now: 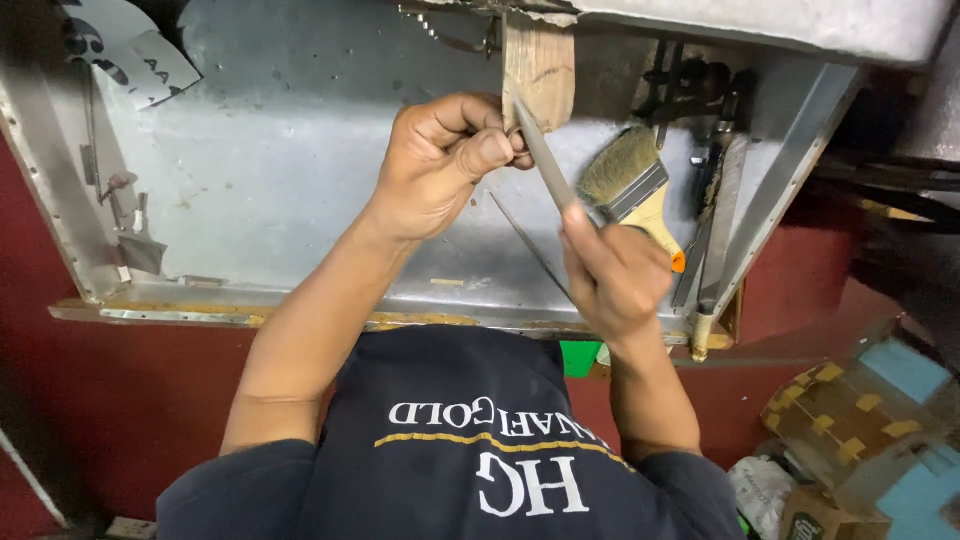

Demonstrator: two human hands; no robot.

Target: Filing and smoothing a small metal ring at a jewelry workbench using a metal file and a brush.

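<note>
My left hand is closed on a small item pressed against a wooden block at the far edge of a metal-covered bench; the item is hidden by the fingers. My right hand grips a slim metal file, whose tip reaches up to the left fingers at the block. A paintbrush with a yellow handle lies on the bench just right of the file.
Several long metal tools lie along the bench's right side. A thin rod rests on the metal sheet. Paper scraps sit at the far left. Cardboard boxes and bags stand on the floor at right.
</note>
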